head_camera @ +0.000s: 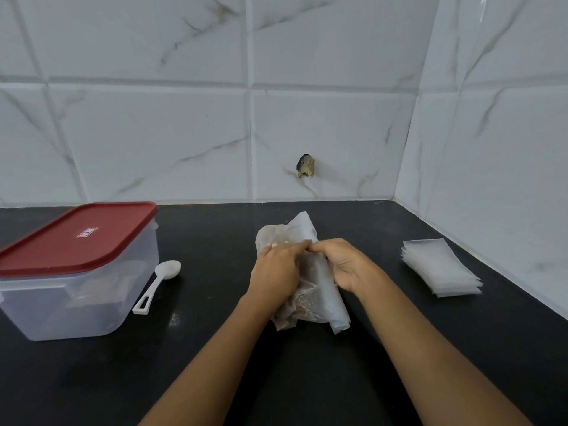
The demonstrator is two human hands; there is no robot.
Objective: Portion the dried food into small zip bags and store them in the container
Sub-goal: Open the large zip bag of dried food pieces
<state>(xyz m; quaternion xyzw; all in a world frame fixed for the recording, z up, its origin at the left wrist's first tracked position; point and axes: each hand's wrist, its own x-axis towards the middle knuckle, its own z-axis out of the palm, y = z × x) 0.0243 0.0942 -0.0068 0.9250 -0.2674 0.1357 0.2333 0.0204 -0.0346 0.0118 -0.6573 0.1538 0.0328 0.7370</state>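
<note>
Under our curled fingers, we pinch the crumpled dried-food bag (pixel 319 305) with left hand (pixel 276 269) and right hand (pixel 344 265); zip bags (pixel 439 269) lie rightward.

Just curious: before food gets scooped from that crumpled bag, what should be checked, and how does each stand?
1. Grip on the crumpled bag: ok, left hand and right hand hold it.
2. Bag mouth open: cannot tell, hands cover it.
3. The spoon at hand: ok, lies beside the container.
4. Stack of small zip bags ready: ok, at right.
5. Container open: not ok, red lid is on.
</note>
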